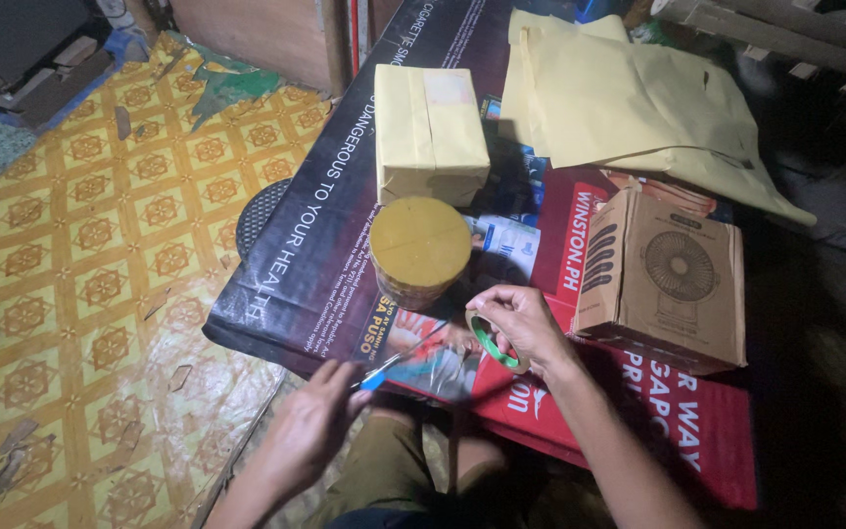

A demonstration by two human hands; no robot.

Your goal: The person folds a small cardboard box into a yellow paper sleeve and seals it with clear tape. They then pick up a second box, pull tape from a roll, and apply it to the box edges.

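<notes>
My right hand (526, 323) grips a roll of clear tape with a green core (494, 343) over the table's front edge. A strip of tape stretches from the roll toward my left hand (310, 426), which holds a small blue-handled cutter (376, 375) against it. Just beyond my hands stands a round yellow-wrapped container (421, 250). A yellow-wrapped rectangular parcel (431, 132) lies behind it.
A brown cardboard box with a fan drawing (663, 279) sits at right. Yellow paper envelopes (629, 98) lie at the back. A printed dark and red banner (315, 235) covers the low table. Patterned yellow flooring (90, 274) spreads to the left.
</notes>
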